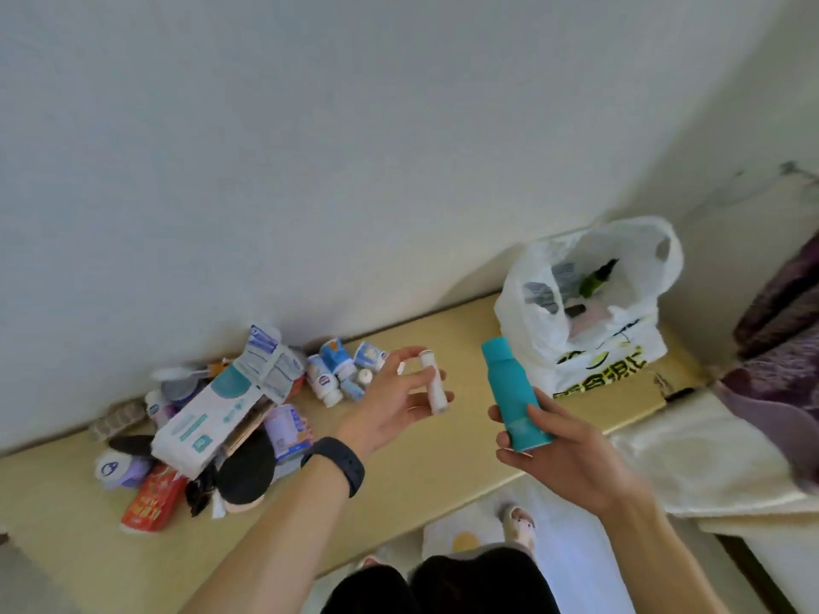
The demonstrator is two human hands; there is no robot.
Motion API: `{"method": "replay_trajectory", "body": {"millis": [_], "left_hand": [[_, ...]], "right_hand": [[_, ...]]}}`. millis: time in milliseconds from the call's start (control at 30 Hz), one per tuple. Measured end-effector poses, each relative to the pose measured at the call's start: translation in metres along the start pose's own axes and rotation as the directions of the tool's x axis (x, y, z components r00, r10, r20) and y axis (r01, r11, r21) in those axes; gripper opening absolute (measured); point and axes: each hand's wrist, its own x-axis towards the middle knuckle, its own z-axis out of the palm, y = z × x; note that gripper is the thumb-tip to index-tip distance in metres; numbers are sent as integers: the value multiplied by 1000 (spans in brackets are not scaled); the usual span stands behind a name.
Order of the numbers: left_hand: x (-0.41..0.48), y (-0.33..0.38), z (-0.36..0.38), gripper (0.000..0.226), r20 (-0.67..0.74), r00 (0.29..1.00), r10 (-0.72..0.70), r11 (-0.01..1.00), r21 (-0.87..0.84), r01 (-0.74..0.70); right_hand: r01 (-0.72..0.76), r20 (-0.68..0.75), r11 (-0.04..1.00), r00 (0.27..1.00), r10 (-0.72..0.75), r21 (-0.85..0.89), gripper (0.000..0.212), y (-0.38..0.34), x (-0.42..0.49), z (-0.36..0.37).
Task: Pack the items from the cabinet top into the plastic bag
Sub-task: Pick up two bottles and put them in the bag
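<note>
My left hand (396, 398) holds a small white tube (433, 383) between thumb and fingers, above the pale yellow cabinet top (425, 471). My right hand (563, 449) grips a teal spray bottle (514, 392) upright, just left of the white plastic bag (580, 339). The bag stands open at the cabinet's right end with a green bottle and other things inside. A pile of items (230, 405) lies at the left against the wall: white bottles with blue labels, a white and teal box, a red packet, a black round pad.
A white wall runs behind the cabinet. A bed with a cream sheet (709, 458) and purple blanket (780, 378) adjoins the cabinet on the right. My legs and slippered feet (518, 520) show below the front edge.
</note>
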Motion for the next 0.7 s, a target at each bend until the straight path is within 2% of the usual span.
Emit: {"method": "replay_trajectory", "body": {"millis": [100,233,333,367,433,500,567,633,700], "left_hand": [[35,5,54,36,43,999,-6,993,114,1],[91,14,135,36,76,995,67,939,331,-89],[144,24,201,31,56,990,130,868,476,-141],[163,27,222,30,57,985,164,813,557,-168],[200,29,256,32,62,966,250,615,761,-207],[236,27,280,30,89,936,341,309,929,-201],[268,17,297,25,128,915,384,25,989,-149],[295,5,306,25,124,914,386,-128,988,-80],[317,-4,309,25,95,918,384,-157,987,-36]], "right_hand": [[65,-73,995,996,-59,79,71,-28,-12,-35],[79,-200,997,977,-74,18,69,-78,-11,-91],[58,-284,998,957,-60,-14,52,-120,-9,-139],[52,-308,998,949,-63,-42,50,-133,-8,-155],[48,-352,995,933,-74,-82,47,-155,-8,-183],[62,-380,995,921,-88,-80,44,-174,-8,-209],[56,-405,993,910,-94,-105,43,-188,-10,-232],[57,-402,991,910,-102,-123,43,-195,-15,-251],[41,-401,988,911,-99,-150,46,-199,-21,-266]]}}
